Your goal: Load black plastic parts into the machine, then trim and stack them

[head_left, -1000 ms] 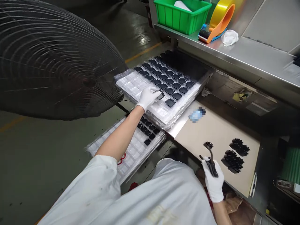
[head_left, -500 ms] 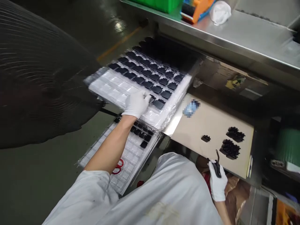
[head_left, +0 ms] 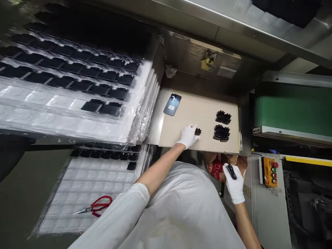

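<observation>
My left hand (head_left: 188, 136), in a white glove, reaches over the beige board (head_left: 181, 138). Its fingers are closed around the near end of a small group of black plastic parts (head_left: 198, 131). Two larger clusters of similar black parts (head_left: 221, 132) sit farther right on the board. In my gloved right hand (head_left: 234, 183), low beside the board's front edge, is a black-handled tool (head_left: 231, 171). The tool's tip is hard to make out.
Stacked clear plastic trays (head_left: 140, 103) holding flat black pieces stand at the left. Red-handled scissors (head_left: 100, 204) lie on a lower tray. A phone (head_left: 172, 104) rests on the board. Right are a green ribbed machine part (head_left: 293, 110) and an orange button box (head_left: 271, 172).
My left hand has left the tray of black pieces and moved right to the small parts on the board. My right hand still holds the tool. The view has turned right.
</observation>
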A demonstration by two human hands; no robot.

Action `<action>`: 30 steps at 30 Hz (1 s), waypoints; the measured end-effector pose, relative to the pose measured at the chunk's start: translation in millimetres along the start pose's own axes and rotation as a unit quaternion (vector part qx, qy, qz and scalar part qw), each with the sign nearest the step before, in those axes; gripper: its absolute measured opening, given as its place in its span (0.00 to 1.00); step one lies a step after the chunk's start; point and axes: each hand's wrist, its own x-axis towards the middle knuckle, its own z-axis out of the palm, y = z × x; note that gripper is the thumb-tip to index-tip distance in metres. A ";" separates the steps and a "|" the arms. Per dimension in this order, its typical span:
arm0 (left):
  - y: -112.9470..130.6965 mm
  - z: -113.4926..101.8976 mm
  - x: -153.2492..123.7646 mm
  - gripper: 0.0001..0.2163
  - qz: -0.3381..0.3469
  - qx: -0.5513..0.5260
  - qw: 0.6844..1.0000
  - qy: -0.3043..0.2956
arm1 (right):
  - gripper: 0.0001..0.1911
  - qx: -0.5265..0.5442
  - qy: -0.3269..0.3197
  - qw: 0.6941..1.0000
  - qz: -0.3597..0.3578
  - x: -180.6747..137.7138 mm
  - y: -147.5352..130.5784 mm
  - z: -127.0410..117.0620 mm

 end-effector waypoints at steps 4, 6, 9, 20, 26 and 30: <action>-19.7 40.8 21.5 0.10 -0.025 -0.027 0.999 0.004 | 0.13 -0.024 -0.037 0.998 -0.054 -2.6 4.8 -19.2; -23.2 47.5 15.5 0.09 -0.042 -0.049 0.998 0.023 | 0.12 -0.042 -0.055 0.995 -0.065 -2.2 14.9 -28.7; -23.3 59.5 -8.5 0.11 -0.081 -0.101 0.991 0.046 | 0.11 -0.076 -0.115 0.987 -0.085 2.5 33.9 -43.6; -16.3 102.2 -214.5 0.18 -0.230 -0.035 0.962 0.142 | 0.09 -0.307 -0.386 0.853 -0.169 10.2 55.8 -51.3; -44.8 93.3 -293.3 0.25 -0.317 -0.311 0.891 0.092 | 0.12 -0.351 -0.460 0.795 -0.180 -3.8 53.0 -50.1; -56.9 95.7 -318.1 0.26 -0.266 -0.512 0.816 -0.048 | 0.11 -0.316 -0.512 0.783 -0.155 -2.6 50.2 -62.3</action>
